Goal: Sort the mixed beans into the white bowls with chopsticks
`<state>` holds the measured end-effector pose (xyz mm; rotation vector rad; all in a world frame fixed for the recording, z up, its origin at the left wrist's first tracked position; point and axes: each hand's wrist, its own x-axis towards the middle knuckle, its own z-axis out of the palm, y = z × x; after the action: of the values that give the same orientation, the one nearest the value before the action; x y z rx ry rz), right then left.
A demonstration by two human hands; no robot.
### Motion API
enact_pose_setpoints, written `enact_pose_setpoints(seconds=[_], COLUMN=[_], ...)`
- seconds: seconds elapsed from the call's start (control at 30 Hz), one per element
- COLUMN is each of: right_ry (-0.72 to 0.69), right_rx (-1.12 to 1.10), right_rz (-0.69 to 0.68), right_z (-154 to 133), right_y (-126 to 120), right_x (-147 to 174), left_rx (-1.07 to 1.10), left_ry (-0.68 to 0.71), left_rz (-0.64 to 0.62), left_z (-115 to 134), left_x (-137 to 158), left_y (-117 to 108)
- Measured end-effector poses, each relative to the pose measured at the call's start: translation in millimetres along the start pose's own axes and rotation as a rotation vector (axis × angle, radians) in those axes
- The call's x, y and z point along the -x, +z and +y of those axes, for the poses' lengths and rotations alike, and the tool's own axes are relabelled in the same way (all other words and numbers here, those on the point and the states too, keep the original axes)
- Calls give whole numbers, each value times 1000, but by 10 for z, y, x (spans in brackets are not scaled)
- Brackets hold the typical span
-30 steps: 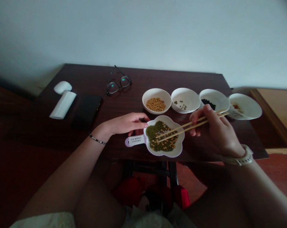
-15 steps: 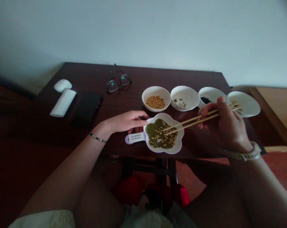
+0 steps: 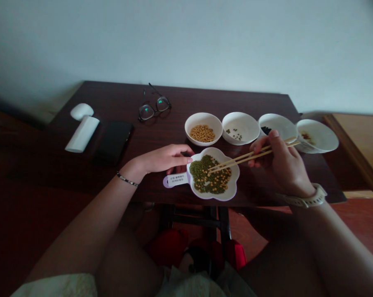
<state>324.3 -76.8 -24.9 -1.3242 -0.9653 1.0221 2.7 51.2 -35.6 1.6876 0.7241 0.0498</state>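
My left hand (image 3: pixel 166 159) grips the left rim of a white flower-shaped dish (image 3: pixel 233 186), thumb on the edge and the other fingers partly hidden behind it. Its short lilac handle carries a printed label. Green mung beans (image 3: pixel 200 169) lie mixed with yellow soybeans (image 3: pixel 222 178) in the dish. My right hand (image 3: pixel 282 166) is closed around a pair of wooden chopsticks (image 3: pixel 240 159). Their tips are close together among the beans, near the dish's middle; I cannot tell whether a bean is pinched between them.
Behind the dish stand white bowls in a row: one with soybeans (image 3: pixel 202 134), one with a few green beans (image 3: pixel 235 135), one with black beans (image 3: pixel 266 130), one with reddish and pale bits (image 3: pixel 308 138). Glasses (image 3: pixel 154 109), a black flat object (image 3: pixel 114 140) and a white cylinder (image 3: pixel 83 134) lie left.
My right hand has moved slightly left with the chopsticks. Their tips have shifted left in the dish and come closer together. My left hand and the dish have stayed in place.
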Motion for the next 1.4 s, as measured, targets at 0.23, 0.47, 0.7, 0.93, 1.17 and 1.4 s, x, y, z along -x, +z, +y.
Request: enact_pose_setpoints(seconds=[0.23, 0.47, 0.7, 0.93, 1.17, 1.4], right_ry=[4, 9, 70, 42, 30, 56], right_rx=[25, -39, -48, -57, -56, -50], right_rz=[2, -34, -88, -97, -113, -98], right_z=[-14, 5, 4, 8, 9, -17], right_y=[-69, -89, -61, -25, 24, -22], right_x=[-27, -41, -21, -15, 11, 6], left_rx=[10, 16, 13, 13, 23, 11], left_ry=[10, 7, 18, 37, 29, 22], left_rz=[-4, -11, -12, -13, -14, -15], left_z=[-32, -60, -39, -41, -37, -42], left_x=[-8, -22, -15, -2, 8, 10], left_y=[-13, -17, -14, -16, -9, -12])
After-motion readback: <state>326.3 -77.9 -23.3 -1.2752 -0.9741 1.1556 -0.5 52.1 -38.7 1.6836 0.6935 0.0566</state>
